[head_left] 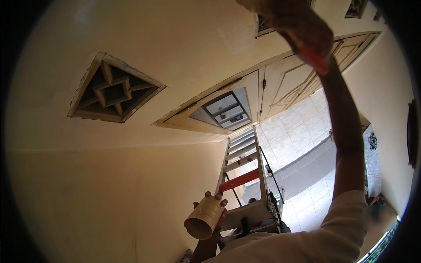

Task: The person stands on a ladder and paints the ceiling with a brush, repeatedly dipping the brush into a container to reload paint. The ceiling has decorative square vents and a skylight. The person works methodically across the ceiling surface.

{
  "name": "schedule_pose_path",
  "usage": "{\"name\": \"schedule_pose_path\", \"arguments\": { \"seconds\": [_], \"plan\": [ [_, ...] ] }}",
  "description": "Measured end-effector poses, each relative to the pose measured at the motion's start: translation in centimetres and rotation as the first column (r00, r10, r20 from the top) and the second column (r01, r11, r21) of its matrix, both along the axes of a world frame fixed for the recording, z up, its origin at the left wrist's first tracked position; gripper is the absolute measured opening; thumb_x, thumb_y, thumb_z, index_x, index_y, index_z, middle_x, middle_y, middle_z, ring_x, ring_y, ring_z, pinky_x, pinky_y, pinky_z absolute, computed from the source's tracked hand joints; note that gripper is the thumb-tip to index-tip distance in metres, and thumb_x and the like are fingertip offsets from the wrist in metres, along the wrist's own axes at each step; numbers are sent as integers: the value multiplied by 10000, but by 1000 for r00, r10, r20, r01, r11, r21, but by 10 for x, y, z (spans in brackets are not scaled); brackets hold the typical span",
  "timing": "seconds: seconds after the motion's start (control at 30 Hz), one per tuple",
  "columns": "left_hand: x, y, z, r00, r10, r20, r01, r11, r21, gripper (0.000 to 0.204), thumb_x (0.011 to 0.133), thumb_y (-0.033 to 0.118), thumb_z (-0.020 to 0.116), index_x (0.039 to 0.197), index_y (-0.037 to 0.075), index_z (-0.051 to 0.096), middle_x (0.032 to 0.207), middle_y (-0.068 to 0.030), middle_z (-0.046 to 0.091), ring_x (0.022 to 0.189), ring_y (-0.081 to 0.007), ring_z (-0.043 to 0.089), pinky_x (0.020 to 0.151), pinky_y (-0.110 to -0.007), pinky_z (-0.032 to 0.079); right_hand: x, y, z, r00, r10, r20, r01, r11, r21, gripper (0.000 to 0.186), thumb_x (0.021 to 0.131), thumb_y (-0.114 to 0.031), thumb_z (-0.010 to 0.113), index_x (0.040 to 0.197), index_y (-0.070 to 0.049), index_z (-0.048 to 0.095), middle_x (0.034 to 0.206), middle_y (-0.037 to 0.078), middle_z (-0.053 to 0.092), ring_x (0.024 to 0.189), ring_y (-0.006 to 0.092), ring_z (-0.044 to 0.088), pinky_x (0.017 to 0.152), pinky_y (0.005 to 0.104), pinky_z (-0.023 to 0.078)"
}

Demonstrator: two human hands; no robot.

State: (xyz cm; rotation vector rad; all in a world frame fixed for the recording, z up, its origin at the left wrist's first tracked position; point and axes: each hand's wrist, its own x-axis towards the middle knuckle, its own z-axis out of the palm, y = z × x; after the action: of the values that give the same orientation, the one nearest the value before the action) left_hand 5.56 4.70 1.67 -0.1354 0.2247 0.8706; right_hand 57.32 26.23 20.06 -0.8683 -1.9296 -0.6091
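Note:
My left hand (221,212) is wrapped round a tan, cylindrical open-topped container (205,215), held tilted in front of my body beside the wall. Its fingertips show along the container's far rim and side; what is inside cannot be made out. High at the upper right, my right hand (302,33) reaches up to the cream wall (188,39). It is closed round a red-handled tool (315,60), whose red end sticks out below the fist. Motion blur and the picture's top edge hide the tool's working end.
Below me stands a metal stepladder (241,164) with a red step (239,179). A diamond-shaped vent (115,89) is set into the wall on the left. A panelled cream door (285,83) and a glazed opening (228,109) lie beyond. The floor (302,122) is pale tile.

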Motion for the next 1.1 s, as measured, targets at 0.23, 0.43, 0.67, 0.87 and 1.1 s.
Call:
{"name": "schedule_pose_path", "arguments": {
  "seconds": [0.23, 0.43, 0.67, 0.87, 1.1],
  "plan": [
    [0, 5, 8, 999, -39, -20, 39, 999, -23, 550, 1037, 547, 502, 1397, 131, 499, 1355, -216, 522, 1203, -383, 510, 796, -509, 618, -39, -11, -163, 980, -116, -164, 80, 974, -212, 194, 759, -11, 780, 940, -57, 728, 1082, 112, 731, 1045, 303, 711, 863, 394, 612],
    [-3, 3, 0, 999, -51, -18, 51, 999, 7, 548, 1037, 548, 497, 1404, 141, 495, 1358, -204, 519, 1212, -379, 507, 807, -502, 617, -111, -81, -218, 157, -317, -935, -54, 943, -328, 169, 886, -38, 785, 1021, -16, 686, 1073, 107, 716, 987, 215, 703, 862, 352, 580],
    [10, 4, 8, 999, -48, 14, 49, 998, -27, 549, 1044, 544, 480, 1406, 132, 502, 1365, -212, 510, 1229, -388, 507, 810, -508, 614, -158, -162, -215, -744, -209, -634, -325, 943, 72, 139, 1030, -125, 603, 1109, -10, 603, 1073, 113, 665, 991, 196, 676, 883, 315, 584],
    [15, 4, -5, 995, -33, 96, 36, 999, -25, 564, 1049, 534, 479, 1438, 126, 494, 1391, -217, 489, 1282, -401, 487, 913, -536, 580, -187, -213, -146, -679, -396, -618, -519, 855, 22, 141, 1025, -168, 613, 1096, -47, 599, 959, 57, 637, 840, 161, 652, 728, 318, 563],
    [-4, -12, -24, 999, -8, 40, 7, 1000, 25, 576, 997, 448, 626, 1470, 147, 490, 1470, -198, 459, 1387, -385, 433, 1012, -570, 542, -230, -239, -47, -400, -391, -829, -644, 764, -49, 243, 965, -43, 642, 1187, 33, 579, 1051, 152, 674, 927, 249, 705, 793, 375, 608]
  ]
}}
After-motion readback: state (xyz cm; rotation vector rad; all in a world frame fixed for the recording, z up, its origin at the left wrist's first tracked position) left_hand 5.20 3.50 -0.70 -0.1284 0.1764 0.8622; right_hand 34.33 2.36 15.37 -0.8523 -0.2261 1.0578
